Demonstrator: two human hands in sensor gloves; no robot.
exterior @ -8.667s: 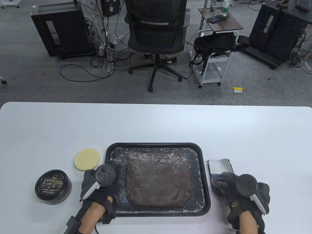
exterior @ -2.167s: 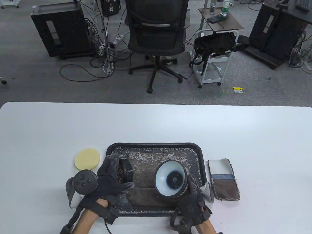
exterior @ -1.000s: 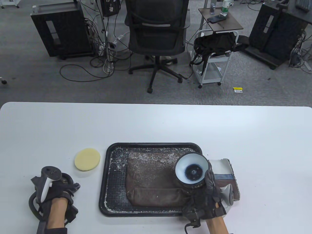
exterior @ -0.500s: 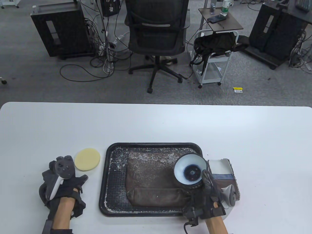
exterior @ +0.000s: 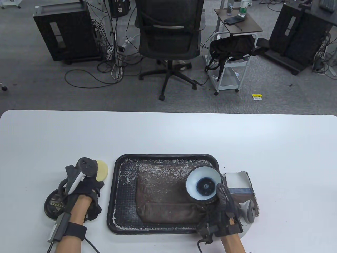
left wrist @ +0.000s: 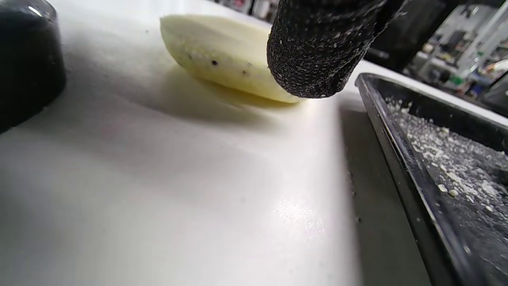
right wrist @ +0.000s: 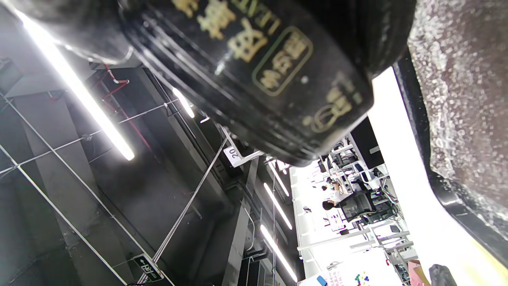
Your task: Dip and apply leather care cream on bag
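Half a second before, the left hand had been beside the yellow sponge pad; it had since slid over the pad, covering its left part, and uncovered the black lid lying flat near the desk's front-left. In the left wrist view one gloved fingertip hung just above the pad's raised near edge; whether the fingers gripped the pad I could not tell. The right hand stayed clamped on the open cream tin, tilted so its pale mouth faced up and away from the front edge, over the right end of the brown leather bag. That bag lay flat in the black tray, its long axis running left to right. A fabric pouch lay right of the tray, partly hidden by the hand. Desk behind the tray lay bare to the far edge.
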